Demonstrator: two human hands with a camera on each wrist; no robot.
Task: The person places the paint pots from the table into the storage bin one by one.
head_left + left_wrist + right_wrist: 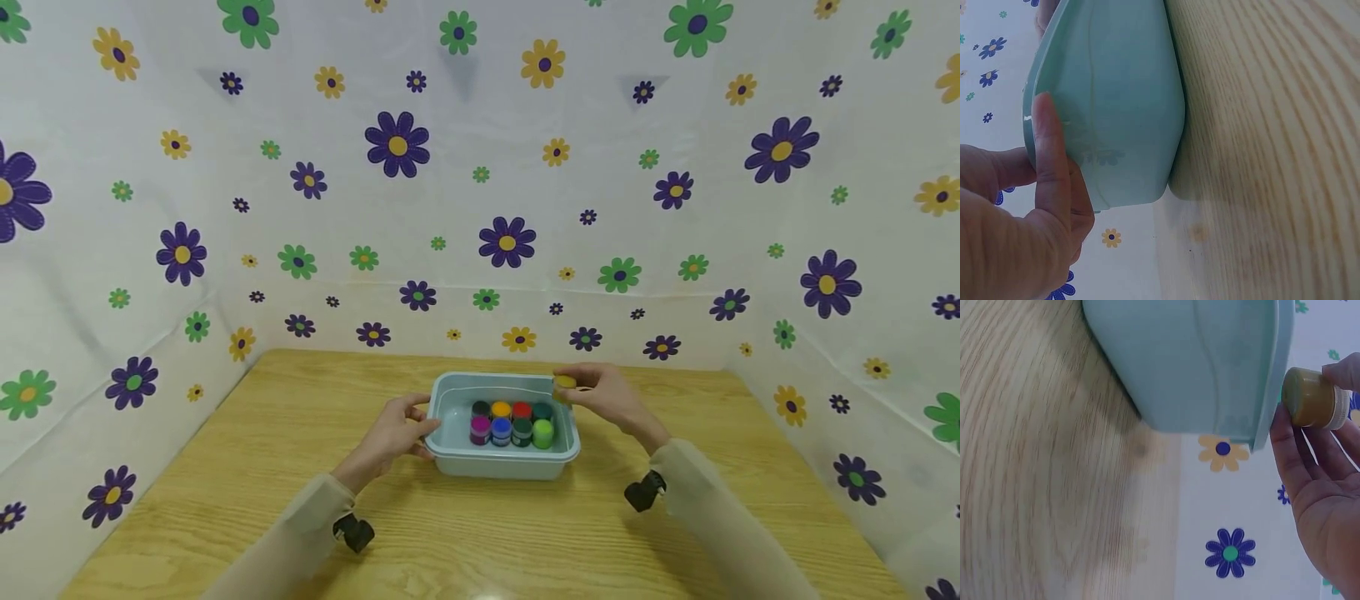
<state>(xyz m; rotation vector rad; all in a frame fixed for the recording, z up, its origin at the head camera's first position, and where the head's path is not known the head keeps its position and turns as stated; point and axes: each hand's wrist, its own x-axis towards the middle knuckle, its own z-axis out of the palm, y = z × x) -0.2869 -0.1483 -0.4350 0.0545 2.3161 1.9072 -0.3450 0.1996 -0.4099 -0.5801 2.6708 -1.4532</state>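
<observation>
A light blue plastic tub [498, 467] stands on the table with several small paint jars [501, 431] grouped inside it, in two rows. My left hand [393, 432] holds the tub's left end, thumb over the rim and fingers against the outer wall, as the left wrist view also shows. At the far right corner, just above the rim, my right hand [603, 396] pinches a mustard-yellow paint jar [1311, 398] between thumb and fingers. In the right wrist view this jar is tilted on its side and its pale lid faces the palm.
The wooden table [315, 533] extends on all sides of the tub. A white sheet with printed flowers [480, 192] hangs behind and along both sides. Each sleeve carries a small black wrist camera [645, 492].
</observation>
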